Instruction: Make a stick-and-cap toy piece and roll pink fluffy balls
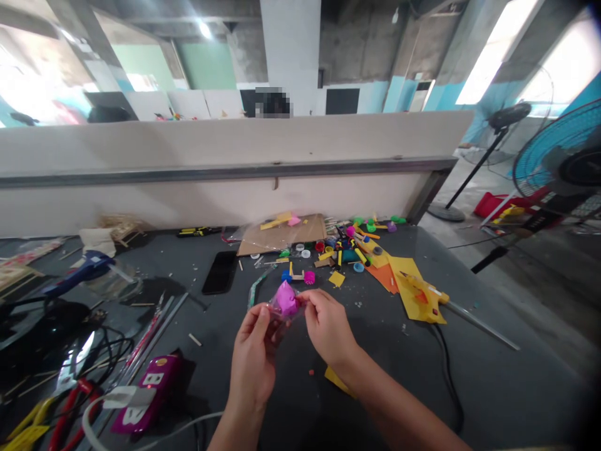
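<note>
Between my two hands, above the dark tabletop, is a soft-looking purple lump in a clear plastic wrapper. My left hand pinches the wrapper's left side between thumb and fingers. At the right edge of the lump, the fingers of my right hand are closed on the wrapper. Just beyond the lump sits a small wooden piece with a blue wheel-like part and a pink one at its ends. A yellow paper scrap lies to its right.
A phone lies left of centre. A yellow glue gun rests on yellow paper at the right. Nearer left are a purple power strip, red-handled scissors and cables. A cardboard piece lies by the partition; fans stand right.
</note>
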`<state>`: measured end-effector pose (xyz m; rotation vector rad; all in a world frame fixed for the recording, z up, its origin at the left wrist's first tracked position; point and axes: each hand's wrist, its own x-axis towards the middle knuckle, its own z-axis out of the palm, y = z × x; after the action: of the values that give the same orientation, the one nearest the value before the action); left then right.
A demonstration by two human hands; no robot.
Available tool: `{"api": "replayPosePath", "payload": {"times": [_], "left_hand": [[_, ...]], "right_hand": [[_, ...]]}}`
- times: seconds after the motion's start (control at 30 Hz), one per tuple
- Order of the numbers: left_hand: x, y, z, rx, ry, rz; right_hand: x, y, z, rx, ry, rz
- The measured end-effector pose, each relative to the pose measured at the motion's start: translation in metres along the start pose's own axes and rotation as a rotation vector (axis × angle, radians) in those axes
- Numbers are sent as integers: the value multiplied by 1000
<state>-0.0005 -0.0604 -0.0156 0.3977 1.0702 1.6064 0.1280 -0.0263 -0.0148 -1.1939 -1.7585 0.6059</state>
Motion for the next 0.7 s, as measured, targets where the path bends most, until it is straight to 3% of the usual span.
{"api": "replayPosePath", "payload": {"times": [0.17,0.23,0.33,0.4,0.57,0.7], "left_hand": [[-4,3,2,-67,-65,-22],[-5,4,3,-73,-79,-22],[-7,4,5,-28,-106,85],[-8,2,6,52,-118,184],[-12,0,6,262,-95,313],[-10,4,4,314,-54,372]], "right_hand": [[-1,1,-3,3,-43,59],[1,0,-5,156,-138,198],[3,-5,-9,485,-316,388],[4,-10,-11,576,-362,378],[4,-14,-12,306,-236,242],[6,-7,-15,383,-363,286]]}}
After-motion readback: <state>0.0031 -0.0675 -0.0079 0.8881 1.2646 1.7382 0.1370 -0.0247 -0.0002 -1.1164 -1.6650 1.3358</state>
